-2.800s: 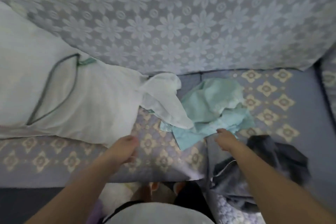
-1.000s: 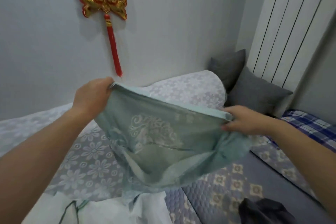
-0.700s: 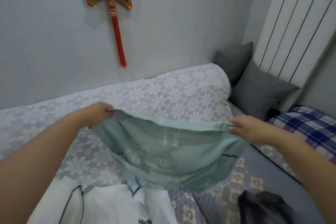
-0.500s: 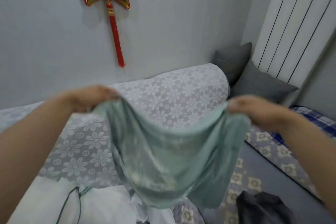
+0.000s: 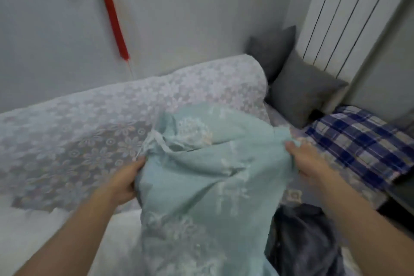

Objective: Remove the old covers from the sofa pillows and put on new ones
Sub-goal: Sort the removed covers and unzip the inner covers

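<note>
Both hands grip a pale green pillow cover (image 5: 201, 186), held up in the air over the sofa (image 5: 112, 119). The left hand (image 5: 125, 181) is closed on the cover's left edge, with loose ties hanging just above it. The right hand (image 5: 307, 159) pinches the right edge, thumb on top. Between the 2 hands the cloth sags and bunches, and the rest hangs down toward the person.

The cover looks light, thin and very limp, with raised woven patterns that should give some grip. It will not hold any shape by itself, so it is best held at the hem beside the opening, 1 hand on each side, to keep the mouth spread. Pinching only 1 layer matters; catching both would close the mouth.

The long axis seems to run from the held edge down toward the person. Blur and folds hide which end is the opening, though the ties suggest it is at the top.

A white pillow (image 5: 56, 231) lies bare at lower left, under the left forearm. A dark crumpled cloth (image 5: 302, 242) lies at lower right on the seat. 2 gray cushions (image 5: 300, 92) stand in the far corner beside a blue checked cloth (image 5: 358, 148).
</note>
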Tool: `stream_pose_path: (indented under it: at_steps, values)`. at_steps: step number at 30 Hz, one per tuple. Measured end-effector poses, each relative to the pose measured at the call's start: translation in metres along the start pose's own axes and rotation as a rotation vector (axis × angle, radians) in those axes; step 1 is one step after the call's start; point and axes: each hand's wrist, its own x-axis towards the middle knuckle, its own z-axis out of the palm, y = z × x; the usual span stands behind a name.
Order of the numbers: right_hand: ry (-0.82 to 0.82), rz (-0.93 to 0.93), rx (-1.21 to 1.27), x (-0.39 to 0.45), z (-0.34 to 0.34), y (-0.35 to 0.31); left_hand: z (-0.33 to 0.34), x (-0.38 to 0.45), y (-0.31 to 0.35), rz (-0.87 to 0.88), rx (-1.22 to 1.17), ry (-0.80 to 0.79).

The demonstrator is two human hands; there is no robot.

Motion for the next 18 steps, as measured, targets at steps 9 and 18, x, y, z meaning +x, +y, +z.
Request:
stream_pose_path:
  at_steps: [9,18]
  values:
    - [-0.516,0.238,0.259,-0.010,-0.043,0.038,-0.050,0.002,0.000,-0.128,-0.087,0.078]
    - [0.087,-0.006,-0.234,0.014,-0.027,0.029,-0.076,0.026,0.044,0.137,0.173,0.419]
